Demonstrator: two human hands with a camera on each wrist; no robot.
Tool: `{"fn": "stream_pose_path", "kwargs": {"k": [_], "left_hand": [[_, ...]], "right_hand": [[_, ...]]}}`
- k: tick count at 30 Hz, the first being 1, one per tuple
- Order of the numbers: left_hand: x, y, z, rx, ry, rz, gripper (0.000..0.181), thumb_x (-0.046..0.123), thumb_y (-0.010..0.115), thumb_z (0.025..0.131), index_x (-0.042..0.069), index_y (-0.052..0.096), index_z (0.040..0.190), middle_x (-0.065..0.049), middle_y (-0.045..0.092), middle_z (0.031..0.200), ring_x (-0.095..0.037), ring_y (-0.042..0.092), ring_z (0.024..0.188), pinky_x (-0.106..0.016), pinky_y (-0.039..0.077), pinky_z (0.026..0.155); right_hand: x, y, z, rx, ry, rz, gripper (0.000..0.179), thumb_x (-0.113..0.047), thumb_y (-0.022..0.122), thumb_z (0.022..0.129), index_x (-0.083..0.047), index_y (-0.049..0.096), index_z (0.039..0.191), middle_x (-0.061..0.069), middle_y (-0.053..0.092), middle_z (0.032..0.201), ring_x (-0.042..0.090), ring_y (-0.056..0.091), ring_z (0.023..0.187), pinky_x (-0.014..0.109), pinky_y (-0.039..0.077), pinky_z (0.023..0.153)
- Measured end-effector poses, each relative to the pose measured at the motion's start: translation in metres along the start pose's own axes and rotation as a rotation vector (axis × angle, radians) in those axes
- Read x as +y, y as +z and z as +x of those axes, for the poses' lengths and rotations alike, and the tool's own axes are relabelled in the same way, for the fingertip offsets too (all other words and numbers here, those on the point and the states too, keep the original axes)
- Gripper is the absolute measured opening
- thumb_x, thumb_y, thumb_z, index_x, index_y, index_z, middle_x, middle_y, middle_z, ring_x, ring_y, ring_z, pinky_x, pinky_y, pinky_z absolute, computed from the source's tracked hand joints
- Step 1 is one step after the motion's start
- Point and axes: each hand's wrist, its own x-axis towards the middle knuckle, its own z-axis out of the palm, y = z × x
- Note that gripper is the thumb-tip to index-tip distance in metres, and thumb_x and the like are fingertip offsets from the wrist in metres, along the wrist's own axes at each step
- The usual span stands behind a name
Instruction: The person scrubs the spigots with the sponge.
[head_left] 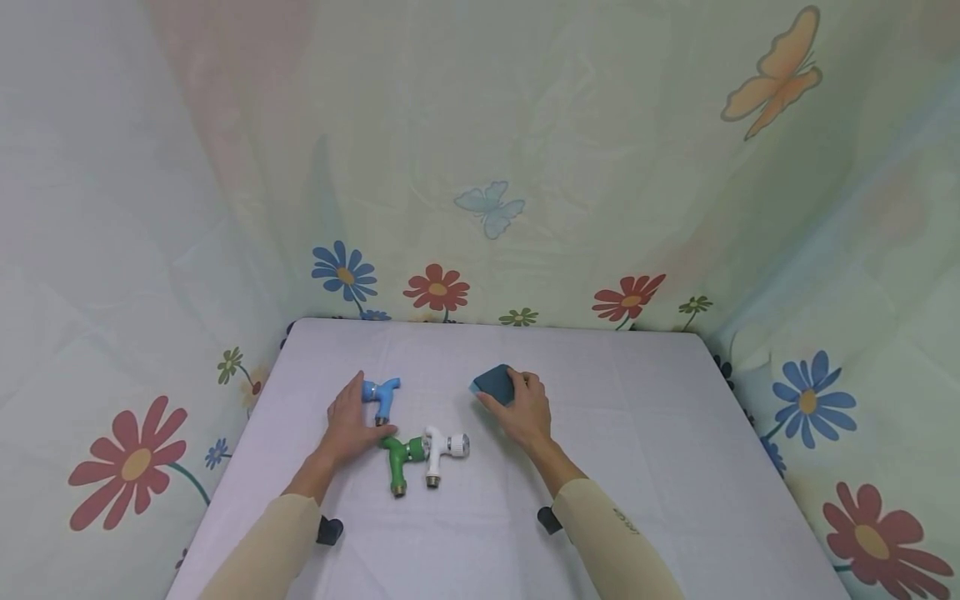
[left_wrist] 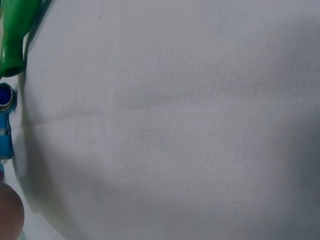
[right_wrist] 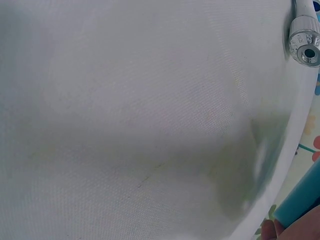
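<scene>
My left hand (head_left: 347, 425) is beside the blue tap (head_left: 384, 398), fingers and thumb spread on its left side; whether they touch it is unclear. Its thumb reaches towards the green tap (head_left: 398, 467). In the left wrist view, a fingertip (left_wrist: 9, 212) shows below the blue tap (left_wrist: 5, 137). Right of the green tap lies a white tap (head_left: 434, 457) with a clear-ended knob. My right hand (head_left: 527, 412) holds a dark teal, light-blue-edged sponge-like block (head_left: 493, 384) between thumb and fingers. The block's light blue side (right_wrist: 299, 196) shows in the right wrist view.
A white cloth covers the table (head_left: 645, 450). Behind it and at both sides hangs a curtain (head_left: 600, 167) printed with flowers and butterflies. Black wrist devices (head_left: 329, 531) show under the sleeves.
</scene>
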Motion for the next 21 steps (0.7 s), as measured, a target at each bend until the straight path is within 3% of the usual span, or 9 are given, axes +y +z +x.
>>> {"fn": "stream_pose_path", "kwargs": {"k": [8, 21], "left_hand": [[-0.007, -0.006, -0.003, -0.041, -0.049, -0.006, 0.123, 0.045, 0.087, 0.083, -0.001, 0.007, 0.165, -0.025, 0.017, 0.171, -0.045, 0.016, 0.159, -0.064, 0.011, 0.127], [-0.011, -0.009, -0.002, -0.079, -0.055, -0.015, 0.125, 0.046, 0.088, 0.081, -0.001, 0.008, 0.165, -0.024, 0.016, 0.172, -0.043, 0.017, 0.159, -0.063, 0.01, 0.128]], "right_hand": [[0.001, 0.002, 0.001, 0.004, -0.004, 0.001, 0.088, -0.064, 0.072, 0.088, -0.012, 0.049, 0.154, 0.02, 0.047, 0.151, 0.038, 0.051, 0.132, 0.057, 0.047, 0.107], [0.003, 0.004, 0.001, 0.009, -0.011, 0.015, 0.088, -0.064, 0.073, 0.087, -0.012, 0.049, 0.154, 0.02, 0.048, 0.149, 0.038, 0.051, 0.133, 0.056, 0.046, 0.109]]}}
